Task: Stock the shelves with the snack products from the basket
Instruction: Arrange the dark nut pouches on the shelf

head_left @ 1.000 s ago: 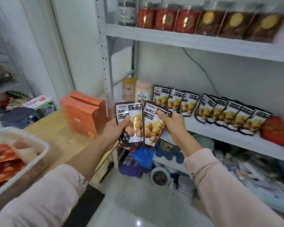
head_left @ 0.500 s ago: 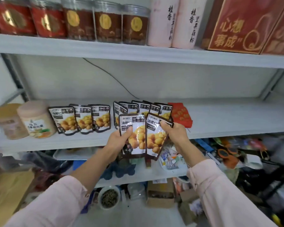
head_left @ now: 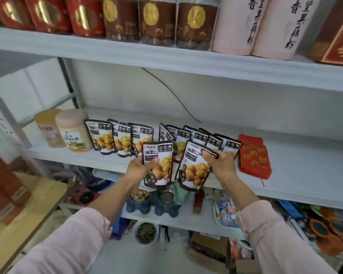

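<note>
The left hand [head_left: 139, 169] grips one snack pouch [head_left: 160, 165] by its left edge, with the thumb across the front. The right hand [head_left: 220, 165] pinches a second pouch [head_left: 194, 171] at its top right corner. Both pouches are upright (the right one leans a little). They hang just beside each other in front of the front edge of the middle shelf [head_left: 297, 161].

On that shelf a row of three pouches [head_left: 119, 139] stands to the left. After a small gap comes a bunch of pouches [head_left: 196, 135] that overlap, right behind the two held ones. A pile of red packets [head_left: 253, 157] lies flat just to the right of the bunch, and its near end comes close to the shelf's front edge. Past the red packets the shelf board is bare and wide. Two round tubs [head_left: 73, 129] stand at the left end, near the metal post [head_left: 0, 107].

The top shelf [head_left: 166, 56] sits well above the pouch tops, so there is tall room over them. A wooden worktop [head_left: 28, 218] is down at the left, with its corner near the left sleeve [head_left: 71, 244].
</note>
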